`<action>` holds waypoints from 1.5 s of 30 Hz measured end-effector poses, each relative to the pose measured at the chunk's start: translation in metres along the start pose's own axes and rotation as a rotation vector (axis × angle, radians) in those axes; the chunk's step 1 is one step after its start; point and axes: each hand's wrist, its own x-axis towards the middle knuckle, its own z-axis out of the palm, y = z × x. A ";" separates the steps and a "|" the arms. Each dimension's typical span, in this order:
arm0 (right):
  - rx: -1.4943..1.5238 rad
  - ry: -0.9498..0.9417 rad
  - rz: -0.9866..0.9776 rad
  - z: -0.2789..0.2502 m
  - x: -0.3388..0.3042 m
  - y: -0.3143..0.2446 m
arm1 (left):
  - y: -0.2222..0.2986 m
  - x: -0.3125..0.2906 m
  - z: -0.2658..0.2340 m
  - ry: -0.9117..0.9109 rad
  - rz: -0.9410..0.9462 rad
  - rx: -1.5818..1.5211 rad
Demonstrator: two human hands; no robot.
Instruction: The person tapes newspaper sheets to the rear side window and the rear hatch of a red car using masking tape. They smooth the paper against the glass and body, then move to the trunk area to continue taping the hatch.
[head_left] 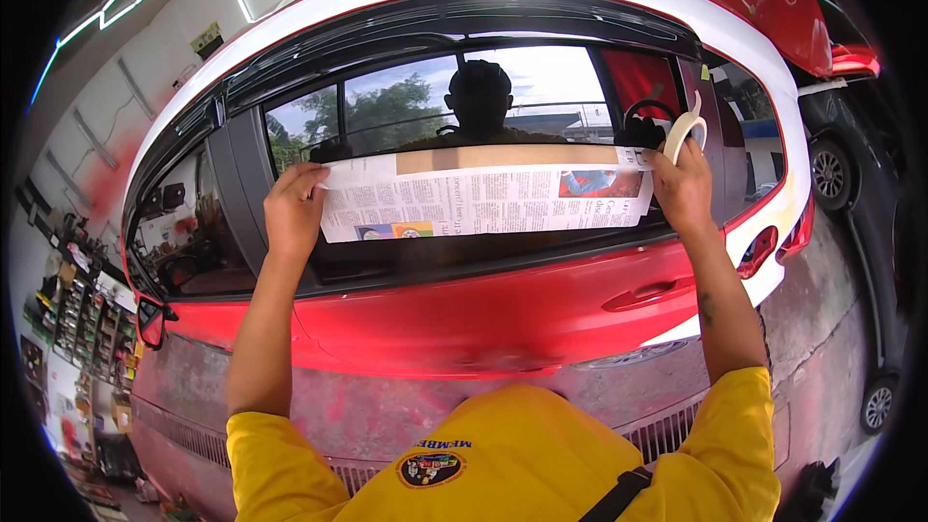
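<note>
A folded sheet of newspaper (483, 201) is stretched lengthwise between my hands, in front of the lower part of a car's rear side window (387, 108). Along its upper edge runs a plain tan strip (503, 158). My left hand (295, 208) pinches the left end, thumb and fingers closed on the corner. At the other end my right hand (682, 186) grips the sheet and also holds a roll of cream masking tape (674, 141), with a loose tail sticking up. Whether the paper touches the glass I cannot tell.
The car's red door (464, 314) with its handle (648, 296) lies below the window; white bodywork curves around above. A side mirror (151, 321) juts out at left. Shelves of small items (92, 329) stand far left. A dark car (855, 222) is at right. A drain grate (667, 433) crosses the floor.
</note>
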 end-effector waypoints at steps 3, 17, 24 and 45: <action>-0.026 0.030 -0.020 0.004 -0.003 -0.002 | -0.002 -0.001 0.000 0.032 0.072 0.113; -0.104 0.061 -0.126 0.011 -0.014 0.001 | 0.006 0.002 -0.004 0.038 0.217 0.293; -0.072 0.050 -0.113 0.015 -0.014 0.008 | 0.003 0.006 -0.010 0.010 0.304 0.274; 0.149 0.012 0.063 0.000 -0.017 0.007 | -0.005 0.016 -0.024 -0.147 0.331 0.139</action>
